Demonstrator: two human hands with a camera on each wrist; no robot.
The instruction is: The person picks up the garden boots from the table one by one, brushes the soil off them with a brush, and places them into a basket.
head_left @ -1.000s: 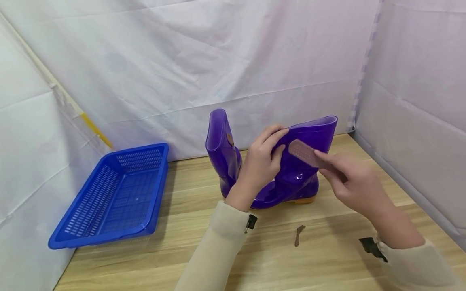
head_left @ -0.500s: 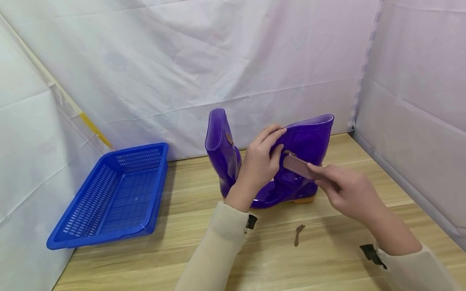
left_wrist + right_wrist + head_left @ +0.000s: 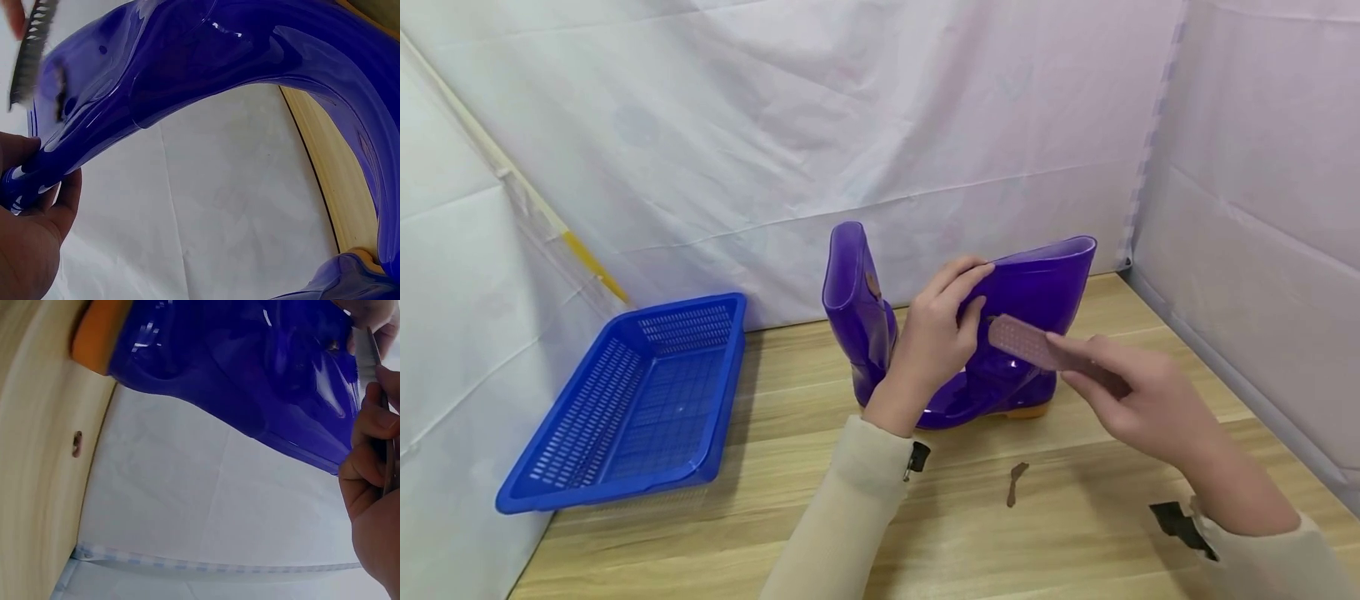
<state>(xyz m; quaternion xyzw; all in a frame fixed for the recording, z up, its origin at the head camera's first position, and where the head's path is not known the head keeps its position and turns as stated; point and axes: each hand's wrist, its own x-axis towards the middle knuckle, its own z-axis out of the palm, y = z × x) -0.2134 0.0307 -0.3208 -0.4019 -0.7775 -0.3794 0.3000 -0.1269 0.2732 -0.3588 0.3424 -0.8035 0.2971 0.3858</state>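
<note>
My left hand (image 3: 934, 325) grips the shaft of a shiny purple rain boot (image 3: 1037, 287) near its top, thumb on the near side. This boot has a tan sole and leans with its opening to the right. In my right hand (image 3: 1150, 400) is a brownish-pink brush (image 3: 1024, 342), its head close against the shaft beside my left thumb. A dark brown smear (image 3: 60, 90) marks the shaft there in the left wrist view, where the brush (image 3: 31, 56) is blurred. Left of my left hand stands the other purple boot (image 3: 850, 283), upright, with a brown patch (image 3: 873, 285) on it.
A blue perforated plastic basket (image 3: 727, 400) sits at the left of the wooden table (image 3: 775, 467). A small brown piece (image 3: 1015, 485) lies on the table in front of the boots. White cloth (image 3: 775, 150) hangs behind and at both sides.
The brush first went down along the shaft, then shifted slightly right and back with my right hand. The held boot's top swayed a little left and back; my left hand kept its grip.
</note>
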